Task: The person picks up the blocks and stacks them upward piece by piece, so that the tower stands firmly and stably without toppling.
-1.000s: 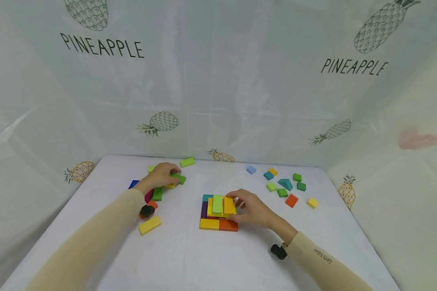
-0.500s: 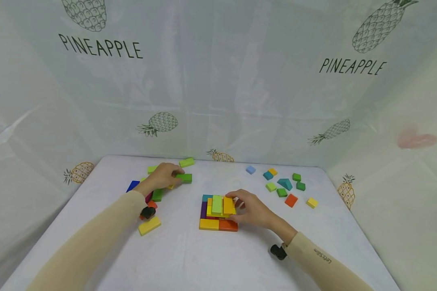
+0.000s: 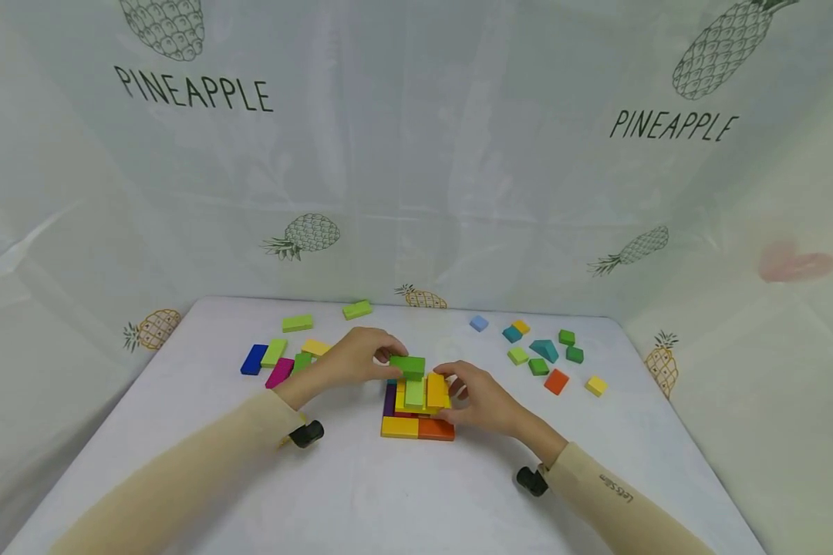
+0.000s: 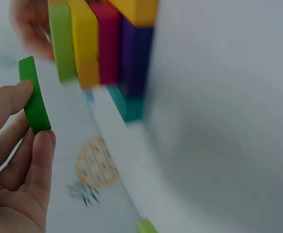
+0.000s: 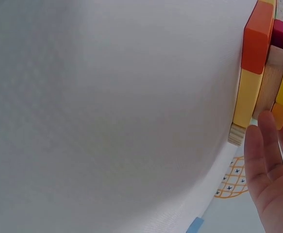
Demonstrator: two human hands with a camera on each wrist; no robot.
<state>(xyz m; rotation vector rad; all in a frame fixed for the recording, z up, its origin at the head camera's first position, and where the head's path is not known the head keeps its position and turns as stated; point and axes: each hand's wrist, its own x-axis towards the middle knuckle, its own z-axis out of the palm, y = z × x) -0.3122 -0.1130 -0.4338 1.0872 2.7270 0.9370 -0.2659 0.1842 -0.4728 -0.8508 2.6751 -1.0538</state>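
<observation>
My left hand (image 3: 364, 356) pinches a green block (image 3: 407, 366) between thumb and fingers, above the far side of a layered stack of coloured building blocks. In the left wrist view the green block (image 4: 34, 97) is held apart from the stack, the thumb on one face. On the stack's top layer lie a light green block (image 3: 413, 394) and an orange block (image 3: 436, 391). My right hand (image 3: 482, 397) holds the stack's right side, thumb near and fingers far. In the right wrist view its fingers (image 5: 265, 145) reach the lower layers, beside an unpainted wooden block (image 5: 269, 82).
Several loose blocks lie at the left, among them a blue block (image 3: 254, 360) and a magenta block (image 3: 280, 373). Small pieces are scattered at the right, including a teal triangle (image 3: 544, 351) and a red block (image 3: 556, 381). A pineapple-print sheet (image 3: 416, 154) hangs behind the table.
My left hand has picked up the green block from the left group and carried it right, over the stack. The right hand has stayed at the stack's side.
</observation>
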